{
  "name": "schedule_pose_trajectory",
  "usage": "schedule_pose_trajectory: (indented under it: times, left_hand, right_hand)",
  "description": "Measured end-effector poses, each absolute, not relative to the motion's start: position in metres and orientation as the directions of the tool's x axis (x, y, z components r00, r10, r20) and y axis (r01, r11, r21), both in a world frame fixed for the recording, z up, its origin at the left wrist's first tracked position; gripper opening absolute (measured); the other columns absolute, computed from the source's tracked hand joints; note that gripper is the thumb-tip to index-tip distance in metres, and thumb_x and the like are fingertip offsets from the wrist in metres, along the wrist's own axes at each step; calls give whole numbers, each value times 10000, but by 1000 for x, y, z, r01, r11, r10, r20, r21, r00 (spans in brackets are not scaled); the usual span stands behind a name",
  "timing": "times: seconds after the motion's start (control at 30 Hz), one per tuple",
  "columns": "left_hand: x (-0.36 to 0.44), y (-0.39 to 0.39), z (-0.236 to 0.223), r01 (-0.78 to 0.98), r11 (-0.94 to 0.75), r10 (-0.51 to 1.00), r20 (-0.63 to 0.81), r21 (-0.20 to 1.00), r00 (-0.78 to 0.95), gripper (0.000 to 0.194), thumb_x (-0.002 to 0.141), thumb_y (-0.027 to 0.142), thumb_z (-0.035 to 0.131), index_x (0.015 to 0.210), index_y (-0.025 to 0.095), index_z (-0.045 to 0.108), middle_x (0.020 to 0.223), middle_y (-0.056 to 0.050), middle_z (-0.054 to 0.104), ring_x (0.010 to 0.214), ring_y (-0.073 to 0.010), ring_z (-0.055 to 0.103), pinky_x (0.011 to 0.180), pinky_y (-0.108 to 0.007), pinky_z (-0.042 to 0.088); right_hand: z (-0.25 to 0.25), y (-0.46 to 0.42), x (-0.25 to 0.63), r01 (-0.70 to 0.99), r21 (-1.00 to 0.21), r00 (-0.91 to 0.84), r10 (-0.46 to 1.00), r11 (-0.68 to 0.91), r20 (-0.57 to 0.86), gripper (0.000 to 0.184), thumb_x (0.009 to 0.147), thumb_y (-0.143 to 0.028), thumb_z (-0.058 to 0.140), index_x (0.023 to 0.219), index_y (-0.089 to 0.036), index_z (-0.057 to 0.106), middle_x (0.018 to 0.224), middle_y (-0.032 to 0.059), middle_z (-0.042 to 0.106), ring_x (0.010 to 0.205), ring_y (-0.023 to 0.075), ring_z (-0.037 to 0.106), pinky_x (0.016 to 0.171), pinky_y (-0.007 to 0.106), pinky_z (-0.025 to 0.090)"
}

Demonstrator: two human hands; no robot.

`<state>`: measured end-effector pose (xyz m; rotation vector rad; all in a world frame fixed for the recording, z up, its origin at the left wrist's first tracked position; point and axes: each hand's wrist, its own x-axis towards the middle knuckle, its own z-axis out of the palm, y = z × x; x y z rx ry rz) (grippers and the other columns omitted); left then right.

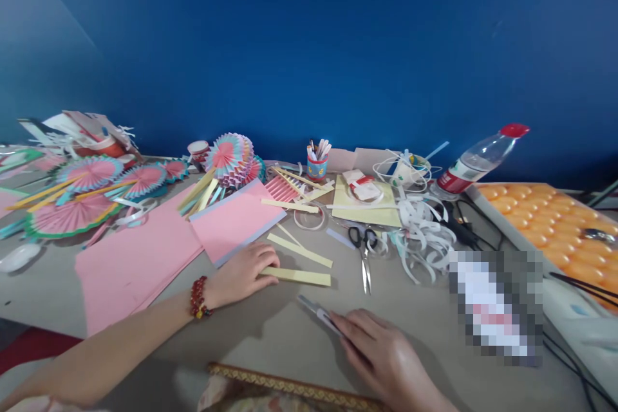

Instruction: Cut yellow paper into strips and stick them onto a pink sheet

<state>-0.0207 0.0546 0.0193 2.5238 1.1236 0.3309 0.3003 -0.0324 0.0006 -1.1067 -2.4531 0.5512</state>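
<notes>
Holding a pale yellow strip (304, 277) left, a knife (328, 320) right

Your left hand (244, 271) has thumb and fingers curled together over the strip's left end; pinching it or pressing it to the table (405, 309), can't tell which. Your right hand (379, 351) has its fingers clamped around the knife handle, blade angled up and left, near the strip but not touching it.

Progress, best judgement: a good deal looks done. Several pleated fans (149, 175) lie spread open at the far left, and loose strips (302, 250) lie separate just beyond the one you hold. Left, as far as shows: your strip has no pleats, and the pink sheets (145, 257) left of your left hand look uncreased. Can't count the fans; they overlap.

Strip itself: mid-table, running from your left fingers toward the scissors (365, 264), short of reaching them. Long, narrow, plain, straight-edged, right end cut square. Wider than the loose ones. Left end hidden by your hand. Probably paper or card; surface too small to read.
</notes>
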Motion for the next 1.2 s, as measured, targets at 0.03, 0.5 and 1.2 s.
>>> schedule_pose_trajectory:
  times: [0.03,0.5,1.2]
  left_hand:
    - [-20,55,21,669,-607,759,62,429,648,224,985,418,541,994,200,591,1032,-46,631,985,-222,583,883,-335,442]
    - [-14,52,21,649,-579,783,114,493,612,235,1021,281,469,875,192,631,870,-18,652,838,-166,603,784,-285,452]
    - [-9,29,13,590,-801,596,214,98,774,146,991,135,477,910,169,593,958,-55,608,922,-205,531,879,-365,422]
  right_hand:
    - [0,-32,300,609,-496,-614,764,619,199,361,982,-171,412,1301,-221,575,999,68,684,877,171,644,765,250,521]
    - [-1,-32,296,597,-464,-624,742,655,245,340,979,-175,424,1274,-201,592,945,61,685,836,171,643,727,245,507]
    - [-5,-35,303,535,-424,-662,674,731,328,338,961,-154,450,1275,-166,578,942,76,685,816,178,632,703,263,515]
